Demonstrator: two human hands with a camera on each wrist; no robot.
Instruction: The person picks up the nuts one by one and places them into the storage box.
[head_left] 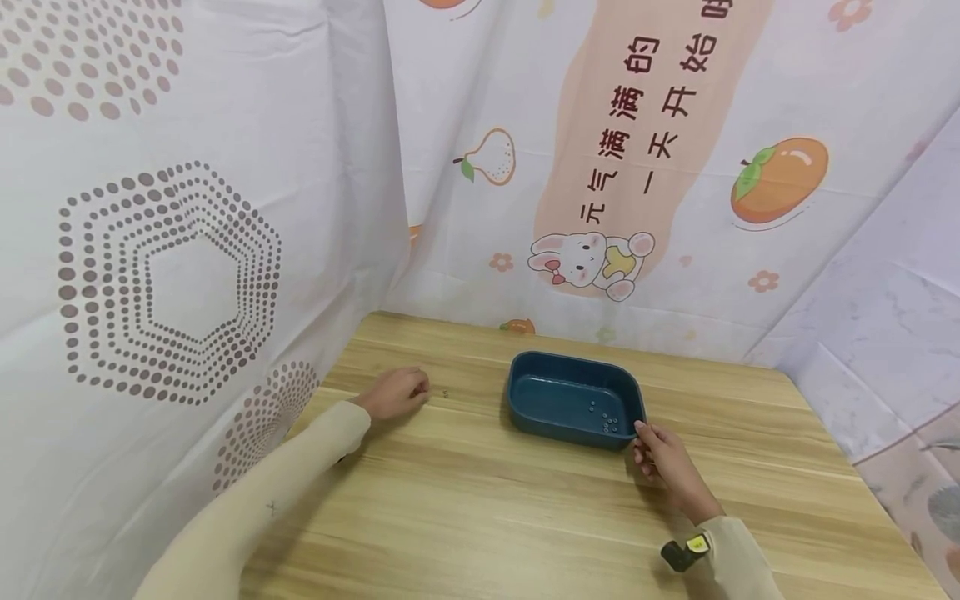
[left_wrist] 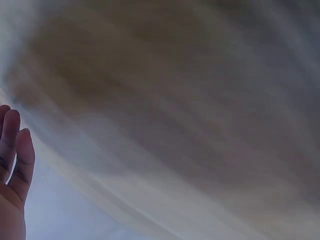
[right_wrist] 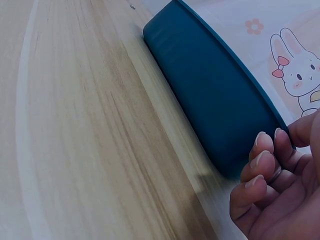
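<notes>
A dark teal rectangular tub (head_left: 558,431) with rounded corners stands on the wooden table. Several small, grey, ring-like pieces (head_left: 606,422) lie in its right part. My right hand (head_left: 671,467) pinches the rim at the tub's near right corner between thumb and index finger; the right wrist view shows the other fingers (right_wrist: 255,190) loosely bent beside the wall. To the left of the tub, my left hand (head_left: 393,393) is low over the tabletop, fingers loosely bent. Just right of its fingertips lie a few more small grey pieces (head_left: 446,393). The left wrist view catches only some fingers (left_wrist: 24,160) at its edge.
The wooden table (head_left: 480,517) meets a printed curtain (head_left: 465,250) along its back edge. Another white curtain with dotted hexagons (head_left: 300,208) hangs close along the left arm. A black wrist device (head_left: 681,554) with a yellow label sits at the right cuff.
</notes>
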